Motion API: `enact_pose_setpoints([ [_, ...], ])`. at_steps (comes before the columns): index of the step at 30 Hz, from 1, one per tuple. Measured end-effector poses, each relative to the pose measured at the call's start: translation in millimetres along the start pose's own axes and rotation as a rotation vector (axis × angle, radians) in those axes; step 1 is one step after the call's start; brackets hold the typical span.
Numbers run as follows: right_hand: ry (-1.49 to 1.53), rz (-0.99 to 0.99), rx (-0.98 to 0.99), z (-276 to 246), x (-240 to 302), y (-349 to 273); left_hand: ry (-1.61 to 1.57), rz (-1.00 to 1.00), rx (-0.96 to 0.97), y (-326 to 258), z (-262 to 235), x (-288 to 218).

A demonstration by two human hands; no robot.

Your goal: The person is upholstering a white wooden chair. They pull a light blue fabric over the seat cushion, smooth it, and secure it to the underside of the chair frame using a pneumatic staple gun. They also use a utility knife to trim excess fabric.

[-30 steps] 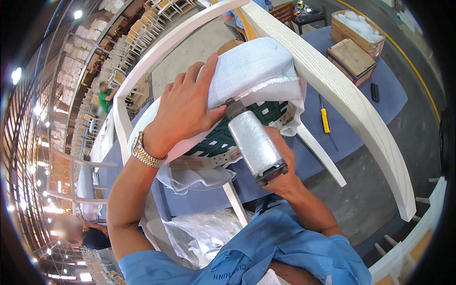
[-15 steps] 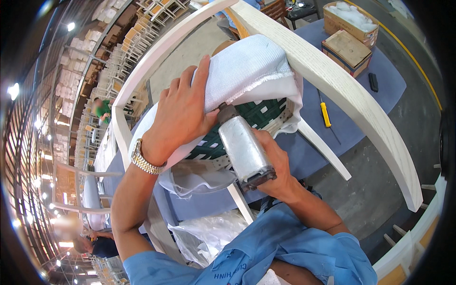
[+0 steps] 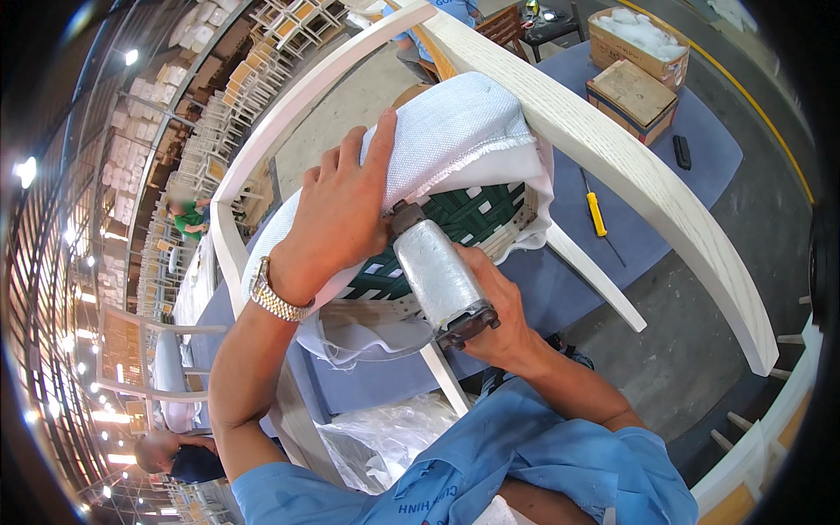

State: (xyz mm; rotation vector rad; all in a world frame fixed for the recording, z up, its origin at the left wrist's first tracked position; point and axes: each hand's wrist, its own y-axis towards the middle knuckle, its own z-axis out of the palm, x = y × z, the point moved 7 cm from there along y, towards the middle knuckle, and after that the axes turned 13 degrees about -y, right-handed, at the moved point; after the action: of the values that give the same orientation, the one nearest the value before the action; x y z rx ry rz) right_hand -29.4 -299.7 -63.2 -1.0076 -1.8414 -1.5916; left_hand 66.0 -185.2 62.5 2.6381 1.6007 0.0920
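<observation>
A pale wooden chair frame [image 3: 652,166] lies tipped over, its seat underside facing me. White woven fabric [image 3: 464,122] covers the seat pad, and its frayed edge is folded over the rim. Dark green webbing [image 3: 468,213] crosses the seat opening. My left hand [image 3: 337,201] lies on the fabric with its fingers stretched out, pressing it down near the folded edge. In my right hand [image 3: 500,311] is a silver staple gun [image 3: 437,271]; its dark nose meets the fabric edge beside my left thumb. The gun's body hides part of my right-hand fingers.
The chair rests on a blue-grey table [image 3: 577,271]. To the right lie a yellow-handled screwdriver [image 3: 597,214] and a black object [image 3: 682,152]. Behind them stand a closed carton [image 3: 632,98] and an open box of white stuffing [image 3: 643,39]. Clear plastic sheeting [image 3: 385,437] lies below.
The staple gun's nose has shifted a little left and down along the fabric edge, uncovering more webbing. My left hand stays on the fabric, slightly shifted.
</observation>
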Motion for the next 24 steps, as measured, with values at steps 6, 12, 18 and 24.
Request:
enact_pose_setpoints([
  [6,0.019,0.003,-0.194,-20.3,-12.5,0.8,0.012,0.246,0.136,-44.6,-7.9,-40.6],
  [12,-0.025,0.105,-0.144,-19.7,-43.5,-4.3,-0.547,0.302,0.110,-0.7,-66.4,22.2],
  [18,0.084,0.163,-0.034,-23.5,-58.2,-25.3,-0.439,0.195,0.016,30.6,-54.7,56.7],
  [24,0.021,0.432,0.081,-57.8,-79.7,-83.2,-0.270,0.506,-0.148,47.1,-83.8,-44.5],
])
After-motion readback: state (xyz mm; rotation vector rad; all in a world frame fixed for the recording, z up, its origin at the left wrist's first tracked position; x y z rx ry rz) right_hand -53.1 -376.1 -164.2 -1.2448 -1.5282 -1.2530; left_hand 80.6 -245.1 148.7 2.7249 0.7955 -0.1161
